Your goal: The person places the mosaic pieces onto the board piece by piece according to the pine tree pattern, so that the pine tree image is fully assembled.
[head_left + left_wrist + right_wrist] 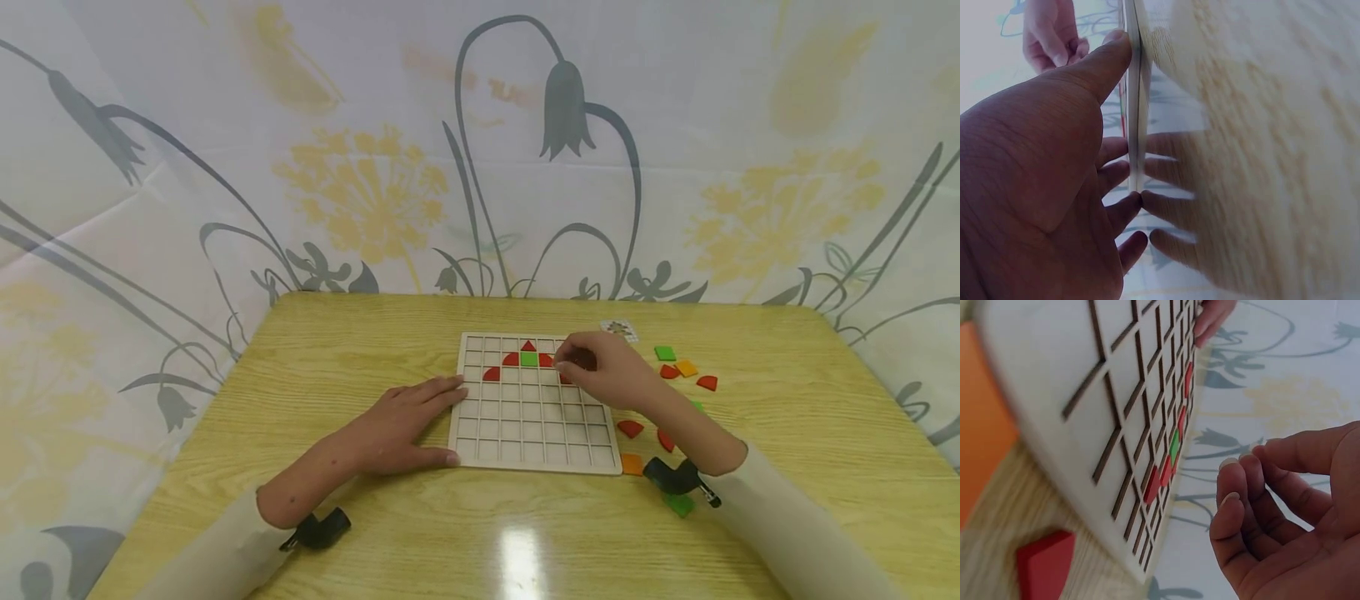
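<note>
In the head view, a pale wooden grid board (pixel 510 408) lies on the table. The left hand (pixel 405 421) rests beside its left side, fingers spread and fairly straight; in the left wrist view, thumb and fingertips touch the board's edge (pixel 1137 94). Over the board's upper right hovers the right hand (pixel 607 367), its fingers curled and thumb near the fingertips. No piece shows between those fingers (pixel 1232 494) in the right wrist view. Set in the grid are a red triangle (pixel 528 346), a green square (pixel 529 359) and several red quarter-round tiles (pixel 492 374).
Loose tiles lie right of the board: a green square (pixel 665 353), orange squares (pixel 686 367) and red quarter-rounds (pixel 630 428), some partly behind the right forearm. A small patterned card (pixel 618 329) is behind the right hand. A flower-printed cloth (pixel 375 192) hangs behind the table.
</note>
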`<state>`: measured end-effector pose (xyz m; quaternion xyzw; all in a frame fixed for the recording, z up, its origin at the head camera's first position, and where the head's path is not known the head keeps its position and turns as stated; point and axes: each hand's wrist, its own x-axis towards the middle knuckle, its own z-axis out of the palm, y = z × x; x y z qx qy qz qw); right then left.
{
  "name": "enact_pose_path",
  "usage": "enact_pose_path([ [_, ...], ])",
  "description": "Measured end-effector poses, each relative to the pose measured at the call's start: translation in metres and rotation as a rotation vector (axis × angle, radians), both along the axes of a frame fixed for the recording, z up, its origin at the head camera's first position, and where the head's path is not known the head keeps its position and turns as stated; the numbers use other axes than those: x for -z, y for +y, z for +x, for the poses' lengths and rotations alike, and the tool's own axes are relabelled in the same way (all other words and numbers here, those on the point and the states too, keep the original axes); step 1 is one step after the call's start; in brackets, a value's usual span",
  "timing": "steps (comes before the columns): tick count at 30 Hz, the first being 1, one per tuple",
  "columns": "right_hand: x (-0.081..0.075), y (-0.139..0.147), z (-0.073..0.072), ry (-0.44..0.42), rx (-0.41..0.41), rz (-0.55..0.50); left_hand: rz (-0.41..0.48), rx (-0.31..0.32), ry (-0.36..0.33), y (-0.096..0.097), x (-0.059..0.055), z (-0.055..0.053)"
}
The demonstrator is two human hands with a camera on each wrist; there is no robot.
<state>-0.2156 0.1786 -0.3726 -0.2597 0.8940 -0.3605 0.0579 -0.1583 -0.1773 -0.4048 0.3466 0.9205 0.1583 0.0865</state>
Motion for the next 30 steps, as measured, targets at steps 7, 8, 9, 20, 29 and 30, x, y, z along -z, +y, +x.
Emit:
enact_pose_path([
  [7,0.001,0.029,0.018,0.031,0.061,0.029,-0.002,0.002,0.007,0.001,-0.001,-0.001],
  [8,0.001,0.033,0.02,0.028,0.068,0.025,-0.003,0.002,0.008,0.001,-0.001,-0.001],
  [9,0.001,0.038,0.022,0.028,0.07,0.02,-0.004,0.003,0.008,0.001,-0.001,-0.001],
  [20,0.011,0.079,0.036,0.113,0.115,0.062,-0.008,-0.002,0.004,0.001,-0.001,0.0],
  [29,0.016,0.108,0.045,0.228,0.055,0.086,-0.003,0.001,0.0,0.0,0.0,0.0],
  [30,0.017,0.111,0.045,0.246,0.043,0.093,-0.002,0.001,0.001,0.0,0.0,0.0],
])
